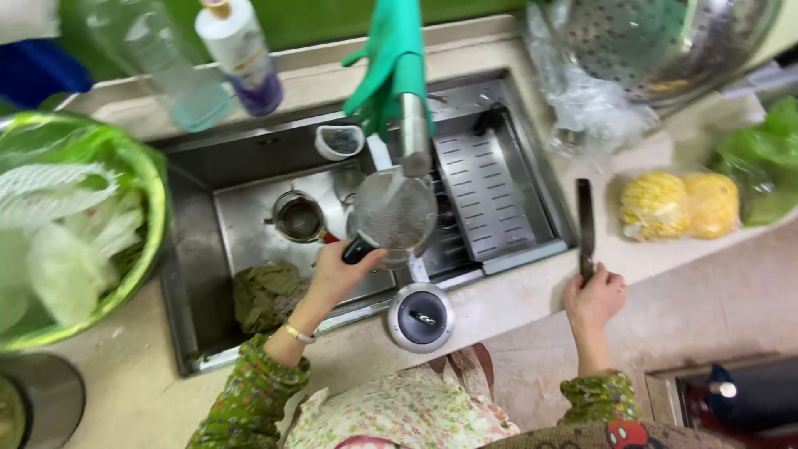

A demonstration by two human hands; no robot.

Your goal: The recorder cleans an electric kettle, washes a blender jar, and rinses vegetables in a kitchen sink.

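Observation:
My left hand (337, 273) grips the black handle of a small steel pot (392, 214), held over the steel sink (195, 274) under the tap (413, 133), with water running into it. A green rubber glove (389, 62) hangs over the tap. My right hand (593, 298) holds a dark-bladed knife (585, 223) by its handle, blade lying flat on the pale counter (532, 308) to the right of the sink. A round pot lid (421, 317) rests on the sink's front edge between my hands.
A steel cup (299, 218), a green rag (264, 295) and a slotted drain tray (486, 195) lie in the sink. A green bowl of leafy cabbage (71, 224) sits left. Bagged corn (677, 205), a metal colander (657, 46), green bags and bottles (241, 54) ring the counter.

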